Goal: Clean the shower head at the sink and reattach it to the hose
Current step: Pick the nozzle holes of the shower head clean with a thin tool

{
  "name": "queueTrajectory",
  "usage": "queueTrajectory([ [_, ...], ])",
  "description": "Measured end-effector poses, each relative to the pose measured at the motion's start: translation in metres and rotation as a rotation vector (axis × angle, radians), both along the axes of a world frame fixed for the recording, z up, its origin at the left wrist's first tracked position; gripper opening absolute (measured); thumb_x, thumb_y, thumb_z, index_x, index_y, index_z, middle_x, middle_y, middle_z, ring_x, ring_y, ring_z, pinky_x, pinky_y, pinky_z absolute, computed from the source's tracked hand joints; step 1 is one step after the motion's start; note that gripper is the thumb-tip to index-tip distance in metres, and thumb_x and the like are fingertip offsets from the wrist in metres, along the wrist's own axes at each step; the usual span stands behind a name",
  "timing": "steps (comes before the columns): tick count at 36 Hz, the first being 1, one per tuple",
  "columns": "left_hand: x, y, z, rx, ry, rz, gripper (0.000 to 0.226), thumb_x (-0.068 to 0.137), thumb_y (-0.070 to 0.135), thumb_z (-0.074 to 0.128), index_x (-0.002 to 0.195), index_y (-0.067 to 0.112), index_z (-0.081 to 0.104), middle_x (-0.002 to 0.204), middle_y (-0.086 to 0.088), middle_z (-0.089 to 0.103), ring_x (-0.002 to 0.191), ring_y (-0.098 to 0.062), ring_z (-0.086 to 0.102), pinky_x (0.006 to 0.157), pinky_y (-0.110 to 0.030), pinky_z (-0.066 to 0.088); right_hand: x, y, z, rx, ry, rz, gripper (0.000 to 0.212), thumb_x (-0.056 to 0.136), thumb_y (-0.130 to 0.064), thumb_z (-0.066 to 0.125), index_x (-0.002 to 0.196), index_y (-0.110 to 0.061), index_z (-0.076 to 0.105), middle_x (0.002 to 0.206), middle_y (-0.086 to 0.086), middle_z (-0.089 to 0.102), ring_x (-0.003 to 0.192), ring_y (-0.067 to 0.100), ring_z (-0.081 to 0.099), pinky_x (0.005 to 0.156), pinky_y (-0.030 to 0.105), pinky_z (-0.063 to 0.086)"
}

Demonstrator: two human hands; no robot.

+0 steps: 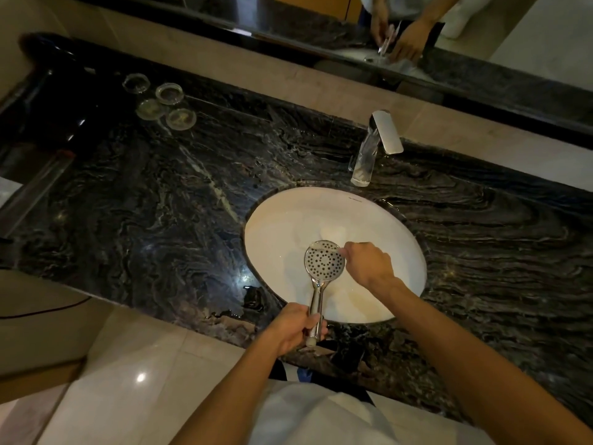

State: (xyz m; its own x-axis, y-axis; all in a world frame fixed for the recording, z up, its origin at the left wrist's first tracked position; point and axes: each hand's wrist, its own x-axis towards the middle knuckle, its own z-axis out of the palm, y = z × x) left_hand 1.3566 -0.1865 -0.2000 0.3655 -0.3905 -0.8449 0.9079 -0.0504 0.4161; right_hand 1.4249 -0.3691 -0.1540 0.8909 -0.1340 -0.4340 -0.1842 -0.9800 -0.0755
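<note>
I see the shower head [324, 263] held over the white sink [401, 239], face up toward the camera, its dotted spray plate in full view. The chrome handle runs down toward me and crosses the sink's near rim.

Left hand [293, 329]: fingers wrapped tight around the lower end of the handle, just above its open threaded end, at the counter [144, 203] edge. No hose shows on that end.

Right hand [369, 264]: over the basin, just right of the spray plate, fingers curled and pinched shut on something small and pale that lies across the plate's upper rim. I cannot tell what that item is; it is blurred. The fingertips [345, 251] touch or nearly touch the head's upper right edge.

Faucet [373, 149]: chrome, on the counter behind the sink, spout angled toward the basin. Whether water runs, I cannot tell.

Four clear round glass dishes [160, 102] sit clustered far left on the dark marble, well apart from the sink. The mirror [449, 33] above the backsplash reflects both hands.
</note>
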Motion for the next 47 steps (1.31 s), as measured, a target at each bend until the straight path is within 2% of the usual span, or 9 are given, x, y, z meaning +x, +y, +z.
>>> queueTrajectory([
  [5,0.001,-0.001,0.000,0.000,0.006,0.013,0.011,0.100,-0.003,0.047,0.102,-0.011,0.055,0.085,-0.018,0.063,0.074,-0.025,0.065,0.067,-0.035,0.059,-0.012,0.009,-0.009,0.010,0.121,0.120,0.030,0.102,-0.031,0.040,0.122,-0.018,0.060,0.114,0.013,0.066,0.099,0.033,0.065,0.078,0.041,0.052],
  [14,0.001,0.000,0.003,0.006,-0.004,-0.012,0.012,0.099,-0.006,0.045,0.094,-0.009,0.055,0.084,-0.018,0.061,0.074,-0.026,0.062,0.062,-0.033,0.058,0.008,0.000,0.000,-0.052,-0.044,-0.024,0.032,0.103,-0.033,0.039,0.120,-0.016,0.061,0.112,0.013,0.068,0.100,0.034,0.065,0.078,0.040,0.048],
  [20,0.000,-0.001,0.001,-0.018,0.030,0.030,0.012,0.100,-0.004,0.047,0.096,-0.009,0.056,0.085,-0.019,0.063,0.075,-0.026,0.064,0.064,-0.034,0.059,-0.014,0.003,-0.011,-0.024,0.110,0.141,0.029,0.100,-0.027,0.042,0.123,-0.019,0.058,0.112,0.013,0.066,0.097,0.033,0.065,0.070,0.037,0.045],
  [25,0.001,-0.001,0.003,-0.036,0.034,0.043,0.017,0.100,-0.005,0.045,0.088,-0.007,0.056,0.084,-0.018,0.062,0.076,-0.026,0.064,0.065,-0.035,0.059,-0.016,-0.009,-0.013,0.004,0.148,0.188,0.027,0.101,-0.034,0.043,0.119,-0.027,0.062,0.113,0.007,0.067,0.098,0.029,0.064,0.072,0.036,0.044],
  [28,0.000,0.000,0.003,-0.033,0.028,0.035,0.016,0.100,-0.005,0.045,0.088,-0.007,0.056,0.082,-0.018,0.062,0.075,-0.025,0.064,0.062,-0.033,0.059,-0.009,-0.016,-0.012,0.016,0.123,0.160,0.029,0.102,-0.040,0.042,0.117,-0.026,0.063,0.113,0.005,0.068,0.099,0.027,0.064,0.073,0.036,0.047],
  [34,0.001,-0.001,0.004,-0.023,0.001,0.005,0.019,0.100,-0.007,0.044,0.085,-0.007,0.056,0.082,-0.018,0.062,0.073,-0.025,0.064,0.062,-0.033,0.058,0.001,-0.021,-0.013,-0.021,-0.048,-0.034,0.026,0.103,-0.029,0.041,0.118,-0.019,0.060,0.113,0.010,0.068,0.099,0.032,0.064,0.067,0.034,0.039],
  [38,0.000,0.000,0.001,-0.017,0.003,0.005,0.014,0.100,-0.005,0.045,0.092,-0.009,0.056,0.084,-0.019,0.062,0.075,-0.026,0.065,0.064,-0.034,0.059,-0.005,-0.014,-0.013,0.027,-0.017,-0.065,0.029,0.104,-0.031,0.037,0.118,-0.016,0.059,0.112,0.012,0.067,0.100,0.033,0.064,0.072,0.037,0.043],
  [42,0.000,0.000,-0.001,-0.020,-0.002,0.006,0.012,0.100,-0.005,0.045,0.096,-0.011,0.056,0.082,-0.018,0.062,0.071,-0.025,0.065,0.062,-0.032,0.057,-0.026,-0.005,-0.017,0.090,0.050,0.023,0.026,0.101,-0.024,0.040,0.118,-0.018,0.057,0.103,0.013,0.069,0.089,0.033,0.065,0.075,0.042,0.056],
  [47,0.001,-0.002,-0.002,-0.036,0.008,0.010,0.013,0.100,-0.004,0.046,0.103,-0.014,0.054,0.082,-0.019,0.061,0.070,-0.025,0.064,0.059,-0.031,0.057,-0.034,-0.007,-0.017,0.051,0.078,0.082,0.028,0.101,-0.024,0.040,0.122,-0.022,0.058,0.106,0.010,0.069,0.091,0.031,0.066,0.072,0.039,0.052],
])
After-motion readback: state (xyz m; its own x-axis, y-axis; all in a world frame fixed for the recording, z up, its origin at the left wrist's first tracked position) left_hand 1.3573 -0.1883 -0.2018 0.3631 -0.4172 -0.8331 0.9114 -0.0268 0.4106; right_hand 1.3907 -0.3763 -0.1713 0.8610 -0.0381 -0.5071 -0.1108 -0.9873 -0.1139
